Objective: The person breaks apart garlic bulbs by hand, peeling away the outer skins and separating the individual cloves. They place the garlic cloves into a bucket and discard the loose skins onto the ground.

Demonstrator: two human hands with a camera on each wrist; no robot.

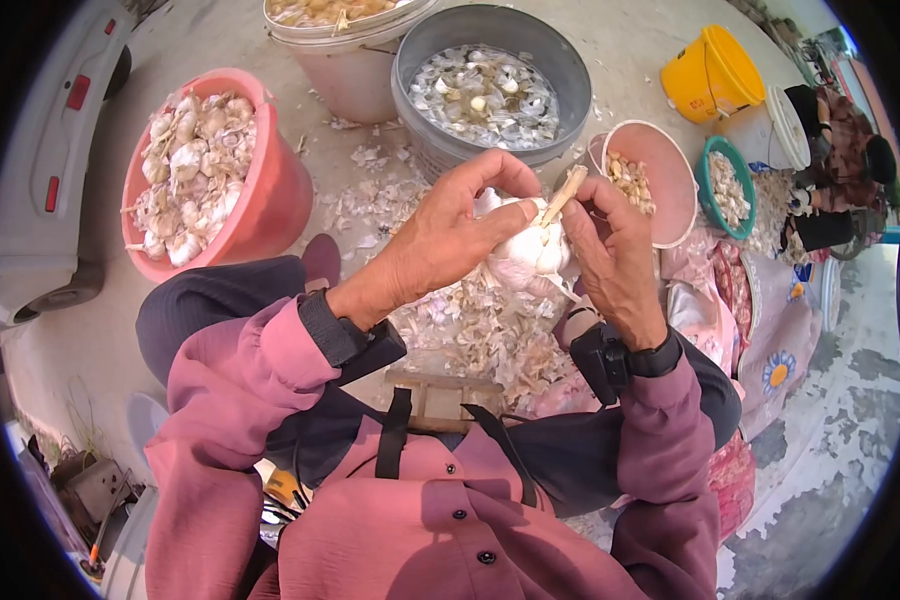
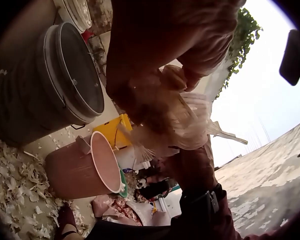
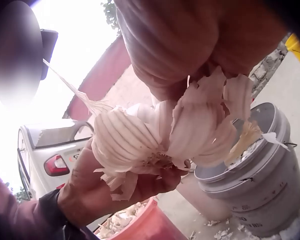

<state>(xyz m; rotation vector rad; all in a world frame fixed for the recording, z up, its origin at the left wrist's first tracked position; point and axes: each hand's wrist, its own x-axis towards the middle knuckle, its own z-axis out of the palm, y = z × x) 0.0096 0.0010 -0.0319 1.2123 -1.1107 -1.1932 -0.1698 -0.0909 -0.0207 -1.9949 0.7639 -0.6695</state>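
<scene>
A white garlic bulb (image 1: 532,248) with papery skin is held up in front of the person's body. The left hand (image 1: 465,208) grips it, thumb lying across its top. At the bulb's other side, the right hand (image 1: 615,245) pinches at the dry stalk (image 1: 567,192) with thumb and fingers. Seen from the right wrist, cloves (image 3: 125,141) spread apart and a loose flap of skin (image 3: 200,117) hangs below the right fingers. The left palm (image 3: 92,192) supports the bulb from below there. In the left wrist view, the garlic (image 2: 192,127) is partly shadowed and blurred.
A pink tub (image 1: 262,160) of garlic bulbs stands at left. Ahead are a grey bucket (image 1: 410,130) with pale pieces in water and a white bucket (image 1: 345,85). A pink bucket (image 1: 675,165), teal basin (image 1: 750,215) and yellow bucket (image 1: 685,95) stand right. Skins (image 1: 470,335) litter the ground.
</scene>
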